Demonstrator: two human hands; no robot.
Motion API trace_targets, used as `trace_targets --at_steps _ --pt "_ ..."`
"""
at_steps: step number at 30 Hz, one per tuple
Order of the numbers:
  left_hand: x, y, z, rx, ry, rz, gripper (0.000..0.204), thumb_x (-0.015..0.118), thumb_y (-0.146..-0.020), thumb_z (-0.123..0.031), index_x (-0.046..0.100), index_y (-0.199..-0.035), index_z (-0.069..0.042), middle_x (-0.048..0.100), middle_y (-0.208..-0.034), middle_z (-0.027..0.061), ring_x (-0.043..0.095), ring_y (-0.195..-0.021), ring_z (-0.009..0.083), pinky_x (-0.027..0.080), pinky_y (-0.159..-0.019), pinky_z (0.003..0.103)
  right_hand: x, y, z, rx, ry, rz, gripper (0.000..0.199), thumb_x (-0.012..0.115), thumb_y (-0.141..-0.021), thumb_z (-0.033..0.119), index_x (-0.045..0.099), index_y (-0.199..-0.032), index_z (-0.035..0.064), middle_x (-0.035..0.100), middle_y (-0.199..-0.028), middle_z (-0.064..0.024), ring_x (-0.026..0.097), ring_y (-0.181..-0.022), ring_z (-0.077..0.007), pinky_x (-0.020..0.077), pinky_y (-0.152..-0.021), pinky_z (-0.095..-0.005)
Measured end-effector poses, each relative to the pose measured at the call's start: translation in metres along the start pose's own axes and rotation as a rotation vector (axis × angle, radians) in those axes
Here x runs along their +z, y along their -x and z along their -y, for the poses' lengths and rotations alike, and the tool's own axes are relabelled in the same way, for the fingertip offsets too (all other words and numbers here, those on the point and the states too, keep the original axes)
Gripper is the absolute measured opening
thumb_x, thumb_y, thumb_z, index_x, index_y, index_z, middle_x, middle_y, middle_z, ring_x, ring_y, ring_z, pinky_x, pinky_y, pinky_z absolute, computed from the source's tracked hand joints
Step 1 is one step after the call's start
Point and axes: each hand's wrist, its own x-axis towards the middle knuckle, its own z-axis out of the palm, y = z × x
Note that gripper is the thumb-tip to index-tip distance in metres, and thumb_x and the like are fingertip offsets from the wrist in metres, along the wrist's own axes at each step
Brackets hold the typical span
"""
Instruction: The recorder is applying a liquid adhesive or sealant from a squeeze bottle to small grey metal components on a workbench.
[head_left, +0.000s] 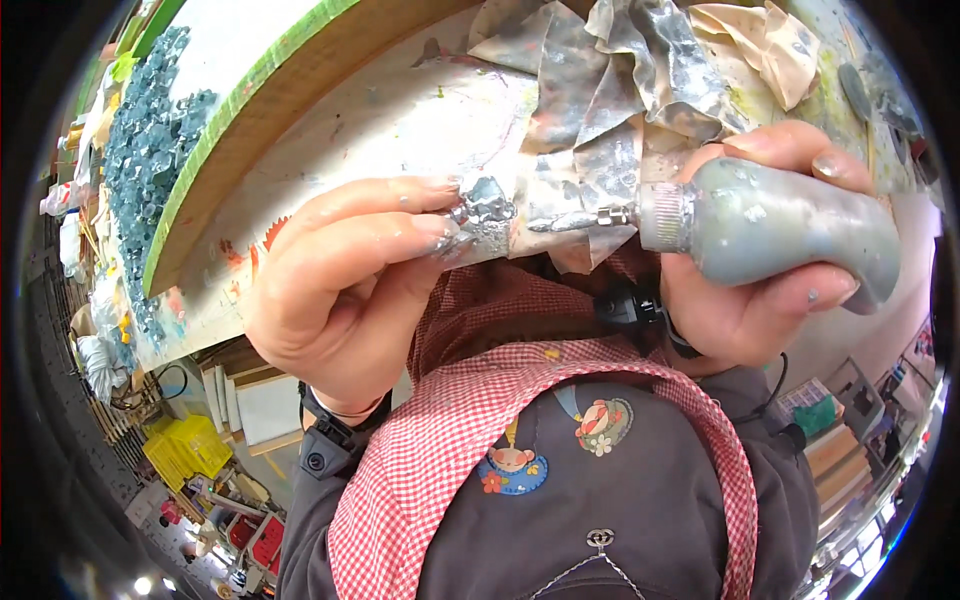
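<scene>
My left hand (345, 270) is closed in a pinch, its fingertips holding a small blue-grey piece (487, 212) with silvery patches. The piece's exact kind cannot be made out. Wrapped in my right hand (715, 315) is a cloudy grey squeeze bottle (790, 225), lying on its side with a ribbed collar and a thin metal nozzle (617, 215). That nozzle points left at the piece, with a gap between them. Grey smears mark the fingertips of both hands.
Crumpled, grey-stained cloths (600, 100) lie on the paint-spotted table (400, 120) beyond my hands. A curved wooden strip with a green edge (240, 120) borders a heap of small blue-grey pieces (150, 140) at the left. A yellow crate (188, 447) stands below the table.
</scene>
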Motion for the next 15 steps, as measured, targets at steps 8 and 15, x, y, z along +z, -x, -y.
trace_targets --at_steps 8,15 --pt "-0.002 -0.002 -0.001 0.029 -0.042 0.06 0.026 0.064 -0.058 0.014 0.058 -0.08 0.001 0.062 -0.082 0.0169 0.061 -0.076 0.0234 0.048 -0.067 0.028 0.0 -0.001 -0.013 -0.083 -0.154 0.014 0.056 0.04 -0.084 0.049 0.036 -0.112 -0.0001 0.05 -0.09 -0.0198 0.05 -0.068 -0.0223 0.0433 -0.06 -0.0296" --pt "0.0 -0.002 -0.001 0.036 -0.032 0.051 0.027 0.063 -0.058 0.014 0.058 -0.081 0.001 0.062 -0.082 0.0171 0.061 -0.076 0.0234 0.048 -0.068 0.028 0.002 0.001 -0.013 -0.114 -0.117 -0.027 0.057 0.04 -0.084 0.05 0.037 -0.111 0.0 0.05 -0.09 -0.0198 0.05 -0.068 -0.0222 0.0425 -0.059 -0.0288"
